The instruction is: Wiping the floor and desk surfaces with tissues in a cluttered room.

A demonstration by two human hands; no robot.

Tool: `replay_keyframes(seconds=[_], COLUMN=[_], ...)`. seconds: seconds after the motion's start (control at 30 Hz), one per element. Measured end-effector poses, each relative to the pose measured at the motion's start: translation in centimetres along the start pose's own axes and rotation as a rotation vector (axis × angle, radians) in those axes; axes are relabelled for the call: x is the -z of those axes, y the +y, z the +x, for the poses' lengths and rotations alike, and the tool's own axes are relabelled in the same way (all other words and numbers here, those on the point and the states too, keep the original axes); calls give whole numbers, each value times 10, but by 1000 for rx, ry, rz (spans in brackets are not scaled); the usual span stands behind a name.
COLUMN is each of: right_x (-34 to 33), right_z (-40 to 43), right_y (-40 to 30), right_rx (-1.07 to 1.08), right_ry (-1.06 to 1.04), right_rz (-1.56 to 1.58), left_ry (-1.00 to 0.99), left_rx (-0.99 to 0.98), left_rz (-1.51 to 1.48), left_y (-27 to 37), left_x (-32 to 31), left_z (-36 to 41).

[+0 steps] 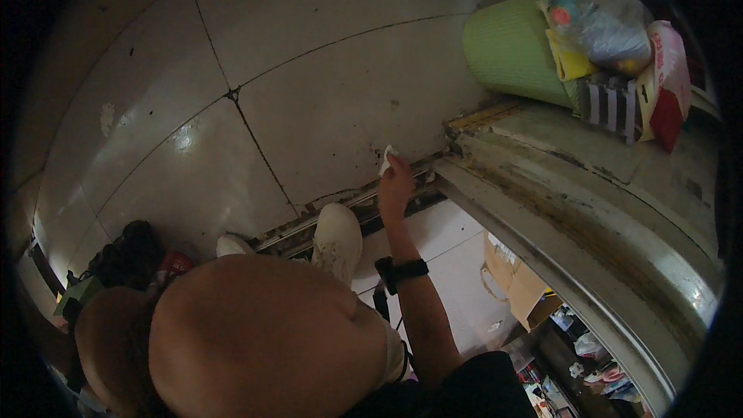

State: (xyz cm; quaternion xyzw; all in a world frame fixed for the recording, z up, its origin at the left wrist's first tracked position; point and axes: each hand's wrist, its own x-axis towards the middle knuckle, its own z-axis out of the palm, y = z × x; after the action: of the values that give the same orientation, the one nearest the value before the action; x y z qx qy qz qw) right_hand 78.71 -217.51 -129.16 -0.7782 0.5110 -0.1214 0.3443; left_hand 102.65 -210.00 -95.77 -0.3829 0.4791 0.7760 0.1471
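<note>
A crumpled white tissue (385, 161) is pinched in the fingers of my right hand (396, 183). The hand reaches down to the grimy metal door track (371, 200) that runs along the tile edge, and the tissue is close to the dirt-specked floor tile (325, 128). A black band (400, 273) circles my right wrist. My left hand is out of view. Bent knees (261, 331) fill the lower part of the picture, and a white shoe (338, 238) rests at the track.
A green ribbed bin (516, 49) holding a full clear plastic bag (603, 17) stands at the upper right. A stained door frame (551, 197) rises on the right. Beyond it is an open cardboard box (516, 281). A black plastic bag (127, 255) lies at the left.
</note>
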Motion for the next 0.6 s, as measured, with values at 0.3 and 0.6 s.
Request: replay_keyframes(seconds=[0.3,0.6], right_x=[-30,-47], right_z=[-7,11], right_y=[-3,-12], right_rx=[-21,65], right_ry=[34,79], right_rz=[-13,120], left_ry=[1,14], left_rx=[60,135], left_rz=[-104,-219], left_y=[1,1], left_x=[1,6], left_z=[6,13])
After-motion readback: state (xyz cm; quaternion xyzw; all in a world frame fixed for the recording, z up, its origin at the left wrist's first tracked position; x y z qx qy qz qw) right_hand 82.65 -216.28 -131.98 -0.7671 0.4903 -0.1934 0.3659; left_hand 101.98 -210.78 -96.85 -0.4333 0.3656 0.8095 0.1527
